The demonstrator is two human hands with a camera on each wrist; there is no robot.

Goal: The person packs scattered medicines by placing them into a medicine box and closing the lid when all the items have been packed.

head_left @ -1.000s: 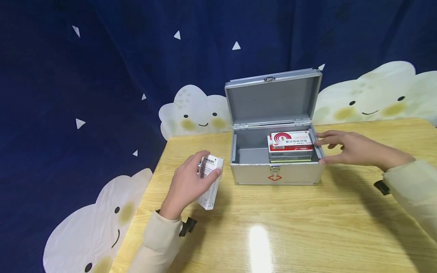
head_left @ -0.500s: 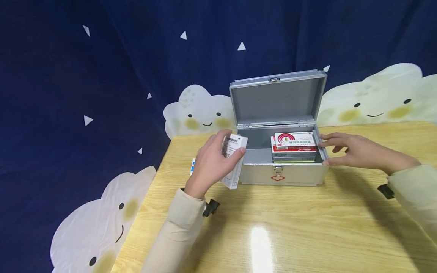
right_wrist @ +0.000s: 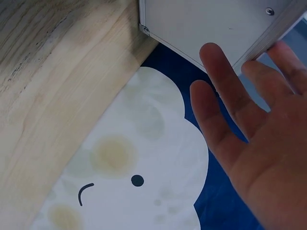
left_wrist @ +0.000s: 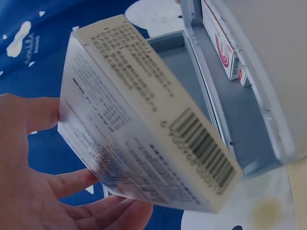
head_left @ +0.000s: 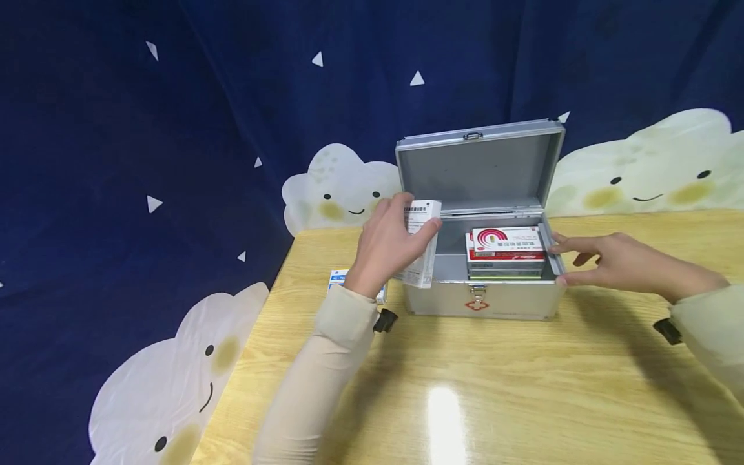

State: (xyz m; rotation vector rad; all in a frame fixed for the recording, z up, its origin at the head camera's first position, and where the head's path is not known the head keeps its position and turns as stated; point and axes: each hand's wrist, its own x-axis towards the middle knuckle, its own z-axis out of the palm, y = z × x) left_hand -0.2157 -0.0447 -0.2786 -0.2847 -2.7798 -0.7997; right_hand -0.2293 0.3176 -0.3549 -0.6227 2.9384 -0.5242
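Note:
My left hand grips a white medicine box between thumb and fingers, in front of the left half of an open silver first-aid case. In the left wrist view the medicine box is tilted and shows printed text and a barcode. At the case's right end, my right hand touches the rim with thumb and fingertips. In the right wrist view, the hand has extended, spread fingers; its thumb is hidden. Inside the case, a red-and-white medicine box lies on top of a stack at the right.
The case's raised lid leans back near a dark blue curtain printed with clouds. A blue-and-white box lies on the wooden table, partly hidden by my left wrist.
My left hand has carried the white medicine box rightward and up to the case, uncovering the blue-and-white box on the table. My right hand stays at the case's right end.

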